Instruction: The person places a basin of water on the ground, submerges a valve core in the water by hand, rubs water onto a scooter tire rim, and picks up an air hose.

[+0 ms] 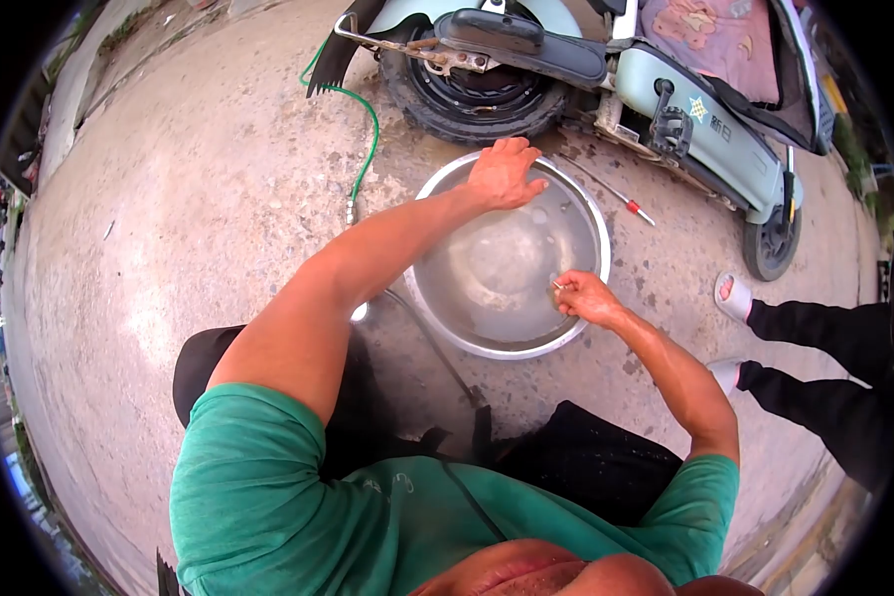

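A round metal basin (437, 323) of cloudy water stands on the ground in front of me. My left hand (507, 177) reaches over its far rim, thumb apart and fingers stretched out towards the scooter's rear tyre (417, 109). Whether the fingertips touch the tyre I cannot tell. Over the basin's right side, my right hand (586, 298) is closed in a pinch. A small pale bit shows at its fingertips, too small to name. The pale green electric scooter (705, 129) is beyond the basin, its rear wheel close to the rim.
A green air hose (375, 129) with a metal fitting (351, 211) runs left of the basin. A thin rod with a red band (633, 207) lies to the right. Nearer me, a grey hose (432, 348) crosses the ground. Another person's feet in light slippers (733, 296) are at right.
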A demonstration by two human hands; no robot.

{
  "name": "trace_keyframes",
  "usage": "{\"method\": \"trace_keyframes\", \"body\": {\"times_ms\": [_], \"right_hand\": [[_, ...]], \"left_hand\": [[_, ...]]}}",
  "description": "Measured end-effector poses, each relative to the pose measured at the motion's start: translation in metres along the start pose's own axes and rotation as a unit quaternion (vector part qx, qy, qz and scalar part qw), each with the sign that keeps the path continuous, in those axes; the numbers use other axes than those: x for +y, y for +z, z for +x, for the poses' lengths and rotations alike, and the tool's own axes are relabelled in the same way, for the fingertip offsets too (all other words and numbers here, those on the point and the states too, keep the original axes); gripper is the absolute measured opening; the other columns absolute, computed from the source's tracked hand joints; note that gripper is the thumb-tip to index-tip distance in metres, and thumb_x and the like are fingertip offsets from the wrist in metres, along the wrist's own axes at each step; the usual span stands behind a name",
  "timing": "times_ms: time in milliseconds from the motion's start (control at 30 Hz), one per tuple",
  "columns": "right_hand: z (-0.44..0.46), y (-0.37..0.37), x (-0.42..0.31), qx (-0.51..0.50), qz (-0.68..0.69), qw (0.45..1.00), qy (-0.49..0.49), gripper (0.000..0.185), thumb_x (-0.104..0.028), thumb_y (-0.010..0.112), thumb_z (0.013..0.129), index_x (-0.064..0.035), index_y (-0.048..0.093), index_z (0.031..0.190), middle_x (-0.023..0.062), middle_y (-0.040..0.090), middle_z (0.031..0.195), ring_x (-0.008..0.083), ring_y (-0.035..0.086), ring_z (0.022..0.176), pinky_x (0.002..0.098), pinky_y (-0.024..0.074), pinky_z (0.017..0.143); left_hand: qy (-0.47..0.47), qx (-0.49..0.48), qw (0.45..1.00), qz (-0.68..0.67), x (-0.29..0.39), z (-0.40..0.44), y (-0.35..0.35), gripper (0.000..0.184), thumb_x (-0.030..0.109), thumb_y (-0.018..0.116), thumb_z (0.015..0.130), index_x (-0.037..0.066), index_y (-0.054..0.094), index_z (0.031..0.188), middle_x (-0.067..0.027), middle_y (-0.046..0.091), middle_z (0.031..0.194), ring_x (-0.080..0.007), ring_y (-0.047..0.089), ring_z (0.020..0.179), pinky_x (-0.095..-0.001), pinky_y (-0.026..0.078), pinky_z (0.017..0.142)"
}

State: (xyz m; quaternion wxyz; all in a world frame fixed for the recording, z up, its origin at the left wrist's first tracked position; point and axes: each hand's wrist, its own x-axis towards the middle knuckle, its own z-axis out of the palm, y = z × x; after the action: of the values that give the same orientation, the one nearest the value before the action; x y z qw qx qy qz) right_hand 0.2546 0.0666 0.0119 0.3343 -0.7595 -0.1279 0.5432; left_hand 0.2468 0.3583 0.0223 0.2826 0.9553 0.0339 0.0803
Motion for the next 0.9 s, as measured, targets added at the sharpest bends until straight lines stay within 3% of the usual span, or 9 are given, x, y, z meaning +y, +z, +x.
{"method": "trace_keyframes", "body": {"times_ms": [733,833,900], "right_hand": [[0.01,-0.003,0.006,-0.009,0.007,1.0,0.005,0.028,-0.014,0.064,0.089,-0.0008,0.062,0.114,0.0033,0.066,0.083,0.0103,0.063,0.07,0.026,0.0501,0.062],[0.012,-0.004,0.007,-0.012,0.012,1.0,0.009,0.029,-0.014,0.064,0.089,-0.0007,0.061,0.114,0.0032,0.066,0.083,0.0099,0.062,0.07,0.0256,0.0496,0.062],[0.011,-0.004,0.006,-0.009,0.01,1.0,0.011,0.029,-0.014,0.064,0.089,-0.0005,0.061,0.114,0.0029,0.066,0.083,0.0097,0.062,0.07,0.0254,0.0493,0.062]], "left_hand": [[0.028,-0.013,0.999,0.026,-0.021,-0.026,0.004,0.047,0.034,0.067,0.086,0.005,0.061,0.123,-0.0141,0.054,0.132,-0.033,0.047,0.126,-0.0476,0.04,0.104],[0.038,0.03,0.999,0.023,-0.017,-0.028,0.001,0.045,0.033,0.067,0.084,0.002,0.065,0.117,-0.0152,0.064,0.121,-0.034,0.059,0.115,-0.0468,0.044,0.1],[0.032,0.023,0.999,0.017,-0.018,-0.027,0.002,0.045,0.033,0.067,0.084,0.002,0.065,0.117,-0.0148,0.065,0.12,-0.0334,0.059,0.114,-0.0466,0.044,0.1]]}}
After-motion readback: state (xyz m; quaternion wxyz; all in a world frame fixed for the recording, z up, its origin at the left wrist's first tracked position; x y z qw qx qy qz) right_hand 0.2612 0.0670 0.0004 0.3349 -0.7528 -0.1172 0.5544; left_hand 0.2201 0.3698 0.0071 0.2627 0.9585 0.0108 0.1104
